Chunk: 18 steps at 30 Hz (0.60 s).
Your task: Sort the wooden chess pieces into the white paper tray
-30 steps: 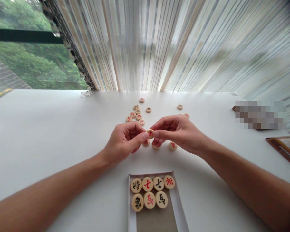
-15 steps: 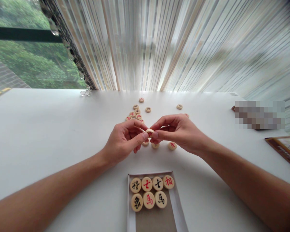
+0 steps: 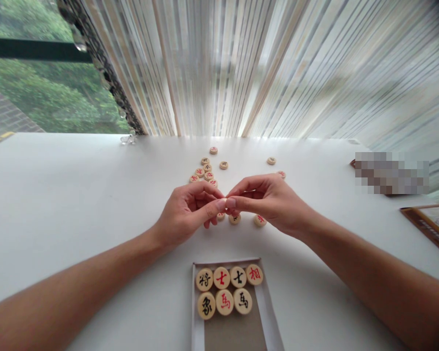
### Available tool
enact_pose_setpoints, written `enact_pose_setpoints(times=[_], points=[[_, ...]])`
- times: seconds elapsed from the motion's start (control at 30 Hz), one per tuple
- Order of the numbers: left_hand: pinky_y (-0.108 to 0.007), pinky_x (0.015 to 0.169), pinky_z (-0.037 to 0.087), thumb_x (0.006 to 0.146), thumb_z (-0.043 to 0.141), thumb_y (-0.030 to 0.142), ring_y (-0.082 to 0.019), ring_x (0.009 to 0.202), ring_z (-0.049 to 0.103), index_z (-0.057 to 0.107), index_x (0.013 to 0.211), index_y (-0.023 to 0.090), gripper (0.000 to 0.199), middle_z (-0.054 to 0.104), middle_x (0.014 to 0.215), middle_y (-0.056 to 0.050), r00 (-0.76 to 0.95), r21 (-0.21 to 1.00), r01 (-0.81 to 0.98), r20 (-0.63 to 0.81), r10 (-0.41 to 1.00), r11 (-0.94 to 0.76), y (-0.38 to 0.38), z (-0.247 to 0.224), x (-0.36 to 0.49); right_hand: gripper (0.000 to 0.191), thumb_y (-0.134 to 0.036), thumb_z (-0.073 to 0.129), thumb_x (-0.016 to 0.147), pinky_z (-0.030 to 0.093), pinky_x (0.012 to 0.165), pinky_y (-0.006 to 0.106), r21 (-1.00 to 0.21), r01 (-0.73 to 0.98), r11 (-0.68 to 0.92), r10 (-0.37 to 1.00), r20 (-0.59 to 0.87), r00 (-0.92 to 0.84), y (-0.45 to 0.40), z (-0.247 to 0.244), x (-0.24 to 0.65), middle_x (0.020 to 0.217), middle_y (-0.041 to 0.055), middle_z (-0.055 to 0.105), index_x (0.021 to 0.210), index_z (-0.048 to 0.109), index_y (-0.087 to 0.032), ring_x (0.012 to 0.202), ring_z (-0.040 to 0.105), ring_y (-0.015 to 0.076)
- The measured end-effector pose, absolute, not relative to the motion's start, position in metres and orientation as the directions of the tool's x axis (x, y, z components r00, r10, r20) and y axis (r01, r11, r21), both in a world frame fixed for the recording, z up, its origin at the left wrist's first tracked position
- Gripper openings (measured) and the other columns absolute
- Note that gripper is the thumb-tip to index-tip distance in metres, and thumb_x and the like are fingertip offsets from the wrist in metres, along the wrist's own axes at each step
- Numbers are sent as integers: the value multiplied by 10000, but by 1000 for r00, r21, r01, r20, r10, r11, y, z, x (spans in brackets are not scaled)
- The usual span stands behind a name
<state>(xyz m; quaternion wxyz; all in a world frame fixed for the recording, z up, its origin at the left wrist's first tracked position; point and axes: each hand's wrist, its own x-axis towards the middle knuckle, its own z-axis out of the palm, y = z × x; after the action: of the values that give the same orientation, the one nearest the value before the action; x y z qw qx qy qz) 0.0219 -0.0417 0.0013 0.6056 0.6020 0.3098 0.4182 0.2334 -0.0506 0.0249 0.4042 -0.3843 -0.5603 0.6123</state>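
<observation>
Above the white table, my left hand (image 3: 190, 207) and my right hand (image 3: 269, 200) meet fingertip to fingertip. Pinched between both thumbs and fingers is a wooden Chinese chess piece (image 3: 226, 204), almost wholly covered by the fingertips; its character is hidden. Just beneath the hands lie a red-marked piece (image 3: 221, 216), a black-marked piece (image 3: 234, 219) and another red-marked piece (image 3: 260, 220). Nearer to me stands a shallow box (image 3: 272, 312) holding a row of pieces across its far end and a shorter row of three below, black and red characters facing up.
Several loose pieces (image 3: 199, 172) cluster beyond my left hand. Single pieces lie farther off, one (image 3: 271, 161) at the right. A brown-edged framed item (image 3: 424, 224) rests at the table's right side, with a blurred-out object behind it. String curtains (image 3: 219, 68) hang along the back edge.
The held piece has turned between my fingers, so its marked face no longer shows. Both hands stay nearly in place, and the box and loose pieces lie as before.
</observation>
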Motion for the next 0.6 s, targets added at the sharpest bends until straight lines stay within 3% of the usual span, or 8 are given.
enact_pose_setpoints(times=[0.17, 0.6], points=[[-203, 503, 534, 849, 895, 395, -110, 548, 643, 723, 899, 134, 317, 730, 699, -22, 476, 984, -167, 134, 869, -59, -40, 0, 20, 289, -368, 1001, 707, 562, 677, 275, -991, -98, -90, 920, -45, -390, -49, 22, 235, 753, 47, 794, 827, 836, -164, 722, 730, 162], [-205, 504, 521, 849, 895, 409, -105, 541, 628, 696, 841, 123, 348, 750, 729, -52, 496, 986, -161, 123, 859, -47, -40, 3, 23, 281, -339, 1014, 684, 533, 652, 257, -989, -106, -104, 927, -58, -370, -51, 21, 232, 738, 41, 787, 800, 832, -160, 698, 705, 148]])
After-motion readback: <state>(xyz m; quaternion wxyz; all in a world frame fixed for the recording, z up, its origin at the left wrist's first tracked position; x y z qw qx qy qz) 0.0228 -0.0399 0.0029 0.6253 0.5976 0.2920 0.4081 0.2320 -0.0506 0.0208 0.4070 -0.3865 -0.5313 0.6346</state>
